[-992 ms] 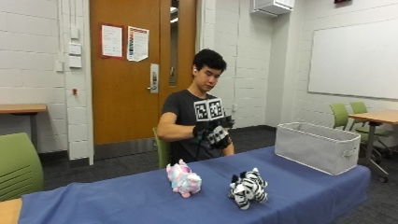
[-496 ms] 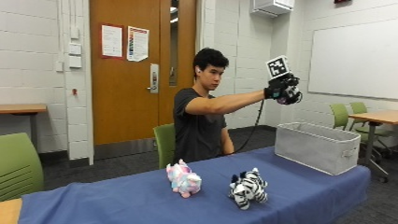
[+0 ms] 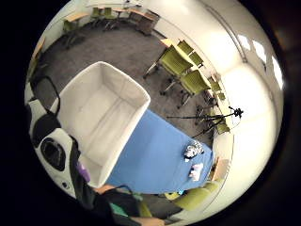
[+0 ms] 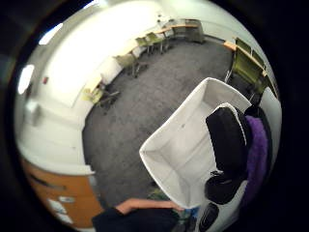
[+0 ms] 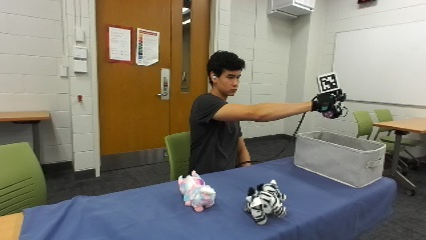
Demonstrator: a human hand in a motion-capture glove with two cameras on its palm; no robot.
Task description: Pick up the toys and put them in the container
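In the outside view my gloved right hand (image 5: 329, 104) is stretched out at shoulder height, above the near end of the grey fabric container (image 5: 336, 159). Its fingers curl round a small purple toy (image 5: 331, 114), mostly hidden by the glove. The thumb side palm view shows the purple toy (image 4: 256, 154) beside the black fingers (image 4: 227, 137), with the container's pale inside (image 4: 178, 145) below. A pink plush toy (image 5: 196, 191) and a zebra plush toy (image 5: 266, 201) stand on the blue tablecloth (image 5: 133, 215), far from the hand. The container (image 3: 123, 96), zebra (image 3: 193, 150) and pink toy (image 3: 196, 170) also show in the little finger side view.
The container stands at the table's right end, close to the edge. Green chairs (image 5: 20, 175) and other tables (image 5: 399, 125) surround the table. The person's bare left hand (image 5: 245, 163) stays low behind the table.
My right hand rose from in front of the chest and swung out to the right; it now hangs over the container. The pink and zebra toys have not moved.
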